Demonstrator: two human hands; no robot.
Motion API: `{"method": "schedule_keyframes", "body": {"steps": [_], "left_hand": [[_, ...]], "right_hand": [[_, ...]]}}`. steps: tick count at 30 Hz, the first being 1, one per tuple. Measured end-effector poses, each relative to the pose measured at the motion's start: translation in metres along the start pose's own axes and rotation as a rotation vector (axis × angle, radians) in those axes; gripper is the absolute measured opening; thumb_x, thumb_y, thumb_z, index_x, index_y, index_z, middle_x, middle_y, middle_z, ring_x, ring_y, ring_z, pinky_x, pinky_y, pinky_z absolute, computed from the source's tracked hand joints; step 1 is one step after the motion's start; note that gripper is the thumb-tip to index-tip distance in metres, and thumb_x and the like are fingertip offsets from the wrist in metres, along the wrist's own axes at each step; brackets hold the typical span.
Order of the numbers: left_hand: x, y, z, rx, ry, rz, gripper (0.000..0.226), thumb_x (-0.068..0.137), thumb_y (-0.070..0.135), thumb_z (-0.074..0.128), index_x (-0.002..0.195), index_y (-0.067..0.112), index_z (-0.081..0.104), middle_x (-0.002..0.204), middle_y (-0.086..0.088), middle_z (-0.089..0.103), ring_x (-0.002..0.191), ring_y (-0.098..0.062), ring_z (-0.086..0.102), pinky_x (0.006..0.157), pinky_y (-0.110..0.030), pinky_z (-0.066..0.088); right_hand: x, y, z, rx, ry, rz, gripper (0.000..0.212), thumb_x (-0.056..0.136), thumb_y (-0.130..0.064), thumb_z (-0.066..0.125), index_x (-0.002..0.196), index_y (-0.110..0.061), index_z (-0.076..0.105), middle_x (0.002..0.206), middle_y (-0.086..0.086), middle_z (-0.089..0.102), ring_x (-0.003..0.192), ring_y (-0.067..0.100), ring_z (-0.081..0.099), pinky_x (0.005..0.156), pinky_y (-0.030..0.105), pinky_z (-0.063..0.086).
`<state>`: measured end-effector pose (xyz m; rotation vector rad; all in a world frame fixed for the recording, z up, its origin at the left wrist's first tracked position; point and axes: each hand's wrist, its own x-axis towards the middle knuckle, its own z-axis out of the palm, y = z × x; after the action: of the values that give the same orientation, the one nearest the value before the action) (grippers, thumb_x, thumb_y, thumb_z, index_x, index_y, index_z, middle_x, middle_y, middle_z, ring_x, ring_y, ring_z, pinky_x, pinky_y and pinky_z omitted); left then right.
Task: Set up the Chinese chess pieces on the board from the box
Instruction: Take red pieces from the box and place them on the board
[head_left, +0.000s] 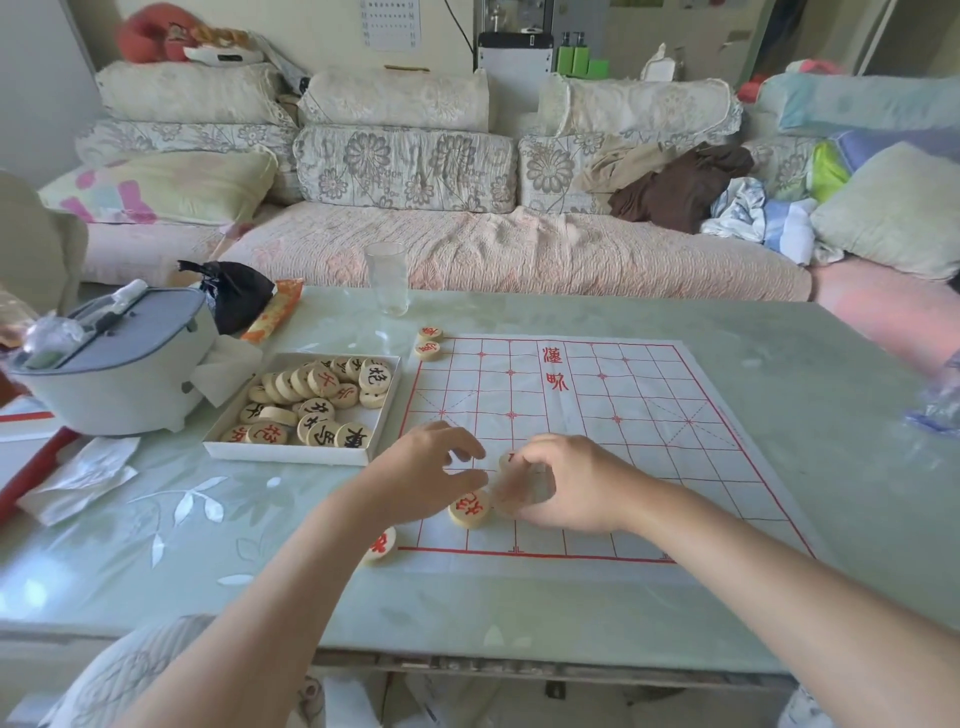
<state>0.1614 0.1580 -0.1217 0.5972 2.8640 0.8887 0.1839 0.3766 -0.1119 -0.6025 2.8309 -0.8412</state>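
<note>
My left hand (431, 467) is hovering over the near left part of the board (649, 415), fingers loosely curled with a narrow gap between thumb and forefinger and nothing in it. The thumb is sitting just above a red-lettered piece (469, 508) lying flat on the board. My right hand (563, 486) is curling beside it. Its fingertips (519, 486) are blurred around another piece (506, 460), so I cannot tell whether I am gripping it. A 3rd red piece (382, 544) is lying at the board's near left corner, half under my left wrist, and 2 more (428, 342) are sitting at the far left corner. The box (291, 453), left of the board, is holding a heap of pieces.
</note>
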Motion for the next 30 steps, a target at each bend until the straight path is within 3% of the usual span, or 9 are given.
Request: {"method": "schedule_keyframes", "body": {"steps": [4, 8, 12, 15, 19, 22, 24, 27, 30], "left_hand": [[-0.003, 0.0, 0.0, 0.144, -0.138, 0.041, 0.028, 0.075, 0.048, 0.068, 0.102, 0.045, 0.062, 0.105, 0.022, 0.053, 0.097, 0.001, 0.052, 0.08, -0.019, 0.044], [-0.003, 0.002, 0.006, 0.204, -0.154, 0.088, 0.031, 0.077, 0.037, 0.071, 0.107, 0.037, 0.063, 0.106, 0.016, 0.053, 0.092, -0.002, 0.049, 0.067, -0.006, 0.031], [-0.003, 0.001, 0.007, 0.154, -0.16, 0.083, 0.028, 0.077, 0.036, 0.072, 0.104, 0.037, 0.063, 0.104, 0.016, 0.052, 0.091, -0.005, 0.056, 0.071, -0.013, 0.04], [-0.004, -0.004, 0.007, 0.165, -0.155, 0.084, 0.027, 0.077, 0.043, 0.071, 0.102, 0.041, 0.061, 0.104, 0.019, 0.051, 0.091, -0.002, 0.055, 0.069, -0.011, 0.037], [-0.005, -0.009, 0.005, 0.112, -0.095, 0.066, 0.02, 0.08, 0.051, 0.065, 0.098, 0.042, 0.061, 0.104, 0.019, 0.049, 0.092, -0.002, 0.055, 0.072, -0.015, 0.039], [-0.005, -0.014, -0.002, 0.101, -0.026, 0.07, 0.017, 0.081, 0.043, 0.068, 0.097, 0.039, 0.063, 0.102, 0.016, 0.051, 0.088, -0.002, 0.056, 0.072, -0.014, 0.04], [-0.004, -0.02, -0.009, 0.097, 0.034, 0.068, 0.015, 0.083, 0.036, 0.069, 0.097, 0.035, 0.063, 0.101, 0.013, 0.054, 0.085, -0.005, 0.058, 0.071, -0.013, 0.041], [-0.005, -0.03, -0.023, 0.064, 0.109, 0.047, 0.012, 0.084, 0.03, 0.067, 0.095, 0.032, 0.064, 0.095, 0.014, 0.056, 0.081, -0.007, 0.059, 0.072, -0.019, 0.047], [-0.009, -0.05, -0.04, 0.038, 0.199, 0.0, 0.01, 0.085, 0.025, 0.064, 0.093, 0.03, 0.066, 0.088, 0.014, 0.058, 0.077, -0.004, 0.057, 0.067, -0.015, 0.044]], "right_hand": [[-0.014, 0.001, 0.002, -0.039, -0.054, -0.012, 0.02, 0.074, -0.037, 0.082, 0.089, -0.034, 0.069, 0.092, -0.019, 0.06, 0.079, -0.013, 0.052, 0.065, 0.009, 0.036], [-0.019, 0.002, 0.009, -0.073, -0.07, -0.013, 0.022, 0.071, -0.042, 0.08, 0.087, -0.038, 0.066, 0.094, -0.018, 0.057, 0.076, -0.009, 0.051, 0.064, 0.015, 0.034], [-0.024, -0.001, 0.014, -0.09, -0.14, -0.014, 0.02, 0.072, -0.041, 0.079, 0.086, -0.043, 0.065, 0.095, -0.021, 0.057, 0.083, -0.012, 0.051, 0.068, 0.012, 0.035], [-0.02, -0.002, 0.011, -0.086, -0.123, 0.002, 0.019, 0.075, -0.05, 0.077, 0.088, -0.039, 0.069, 0.095, -0.024, 0.054, 0.081, -0.02, 0.046, 0.067, 0.012, 0.032], [-0.01, -0.008, 0.008, -0.051, -0.038, -0.012, 0.012, 0.086, -0.041, 0.072, 0.092, -0.031, 0.07, 0.1, -0.016, 0.063, 0.088, -0.009, 0.052, 0.076, 0.018, 0.039], [0.002, -0.017, 0.01, -0.039, -0.024, 0.001, 0.007, 0.088, -0.038, 0.07, 0.09, -0.031, 0.07, 0.1, -0.015, 0.065, 0.094, 0.003, 0.057, 0.087, 0.027, 0.047], [0.011, -0.025, 0.013, -0.027, -0.004, 0.014, 0.008, 0.089, -0.038, 0.069, 0.091, -0.03, 0.07, 0.096, -0.018, 0.062, 0.088, -0.004, 0.056, 0.081, 0.023, 0.046], [0.025, -0.041, 0.017, 0.034, 0.036, -0.014, 0.003, 0.092, -0.031, 0.066, 0.093, -0.03, 0.069, 0.093, -0.02, 0.06, 0.07, -0.018, 0.05, 0.064, 0.008, 0.034], [0.045, -0.06, 0.026, 0.114, 0.084, -0.044, 0.008, 0.094, -0.028, 0.065, 0.1, -0.025, 0.07, 0.101, -0.016, 0.066, 0.063, -0.018, 0.05, 0.06, 0.006, 0.034]]}}
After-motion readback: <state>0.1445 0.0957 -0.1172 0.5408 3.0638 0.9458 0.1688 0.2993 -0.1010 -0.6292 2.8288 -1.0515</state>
